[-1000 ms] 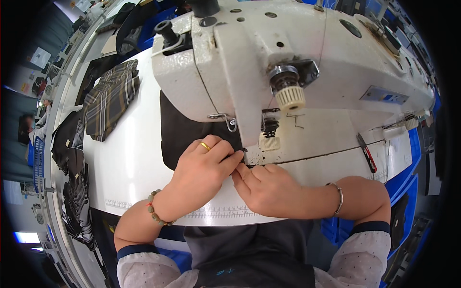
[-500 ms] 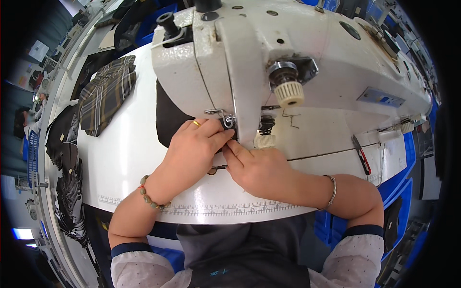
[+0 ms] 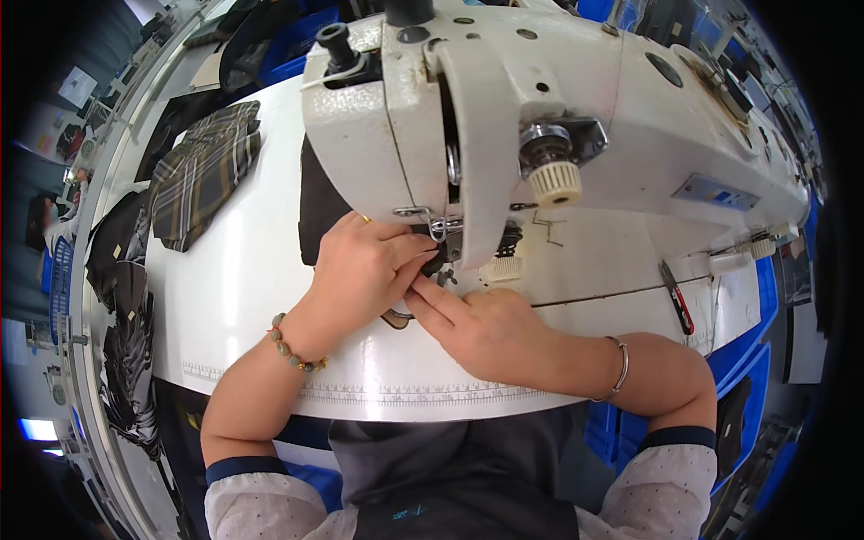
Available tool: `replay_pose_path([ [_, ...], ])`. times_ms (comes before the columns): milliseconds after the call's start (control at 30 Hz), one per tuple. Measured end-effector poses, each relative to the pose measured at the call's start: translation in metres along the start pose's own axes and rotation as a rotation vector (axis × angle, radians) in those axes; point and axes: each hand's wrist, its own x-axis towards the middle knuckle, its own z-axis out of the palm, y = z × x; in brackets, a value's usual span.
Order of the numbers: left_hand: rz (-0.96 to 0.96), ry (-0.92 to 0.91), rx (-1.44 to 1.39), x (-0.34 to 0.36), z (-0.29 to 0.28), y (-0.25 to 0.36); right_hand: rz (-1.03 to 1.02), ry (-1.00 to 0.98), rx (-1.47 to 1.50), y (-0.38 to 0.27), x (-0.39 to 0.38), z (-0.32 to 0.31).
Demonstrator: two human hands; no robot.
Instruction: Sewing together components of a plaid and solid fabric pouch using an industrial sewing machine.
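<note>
A piece of black fabric (image 3: 315,193) lies on the white table and runs under the head of a white sewing machine (image 3: 558,90). My left hand (image 3: 360,270) is closed, its thumb and fingers pinching the fabric's edge just in front of the presser foot (image 3: 453,241). Beside it, my right hand (image 3: 486,324) has its fingers pressed together at the same edge, tips against the left thumb. The machine head and my fingers hide most of the edge between them.
A folded plaid fabric piece (image 3: 205,175) rests on the table at the left, with dark garments (image 3: 126,315) heaped past it. A red and black cutter (image 3: 678,297) lies at the right. A printed ruler (image 3: 423,397) follows the front edge; blue bins (image 3: 742,405) stand below right.
The view has shifted, so the machine appears slightly further right. Both hands sit slightly further left of the presser foot, still together at the fabric. A dark slot now shows in the machine head.
</note>
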Motion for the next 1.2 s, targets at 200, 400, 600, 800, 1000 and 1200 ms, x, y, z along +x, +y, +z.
replay_pose_path([
  [200, 0.187, 0.111, 0.14, 0.0, -0.001, 0.004, -0.002, -0.021, 0.018, 0.001, -0.002, -0.001],
  [400, 0.197, -0.048, 0.169, -0.003, -0.013, 0.013, -0.018, 0.014, 0.015, 0.003, -0.004, 0.001],
  [600, 0.221, -0.037, 0.138, -0.003, -0.011, 0.014, -0.014, 0.027, 0.029, 0.003, -0.004, 0.002],
  [800, 0.216, -0.023, 0.117, -0.004, -0.008, 0.014, -0.014, 0.033, 0.045, 0.003, -0.003, 0.001],
  [1000, 0.21, -0.117, 0.183, -0.002, -0.012, 0.022, -0.002, -0.012, 0.095, 0.005, -0.005, 0.001],
  [1200, 0.168, -0.067, 0.215, -0.002, -0.004, 0.021, 0.02, 0.021, 0.077, 0.004, 0.0, 0.001],
])
